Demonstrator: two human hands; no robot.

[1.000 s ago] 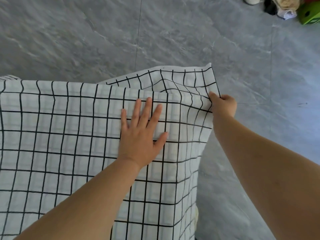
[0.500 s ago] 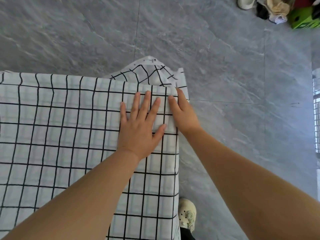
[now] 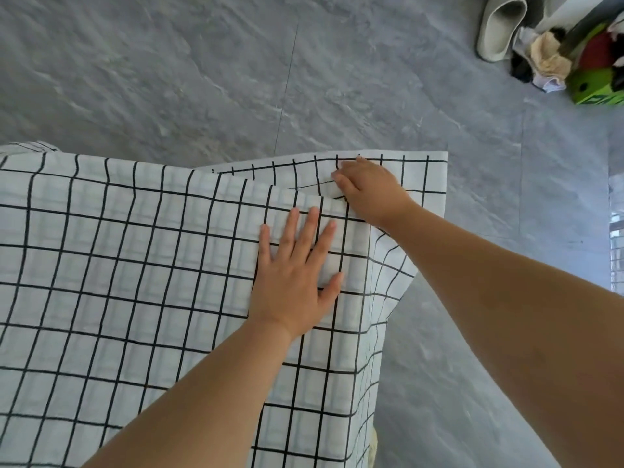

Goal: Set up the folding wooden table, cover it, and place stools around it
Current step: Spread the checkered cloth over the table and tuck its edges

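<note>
a thin white cloth (image 3: 118, 265) with a black grid print lies smooth over the desk, hiding it and filling the view from 9 to 5 o'clock. the left hand (image 3: 293, 285) presses flat on it, fingers straight and spread. at its 1 o'clock, the right hand (image 3: 369, 194) curls its fingers to pinch the cloth's loose, creased corner flap. a grey marbled tile floor (image 3: 169, 79) lies beyond, with a pale slipper (image 3: 499, 28) at 1 o'clock.
</note>
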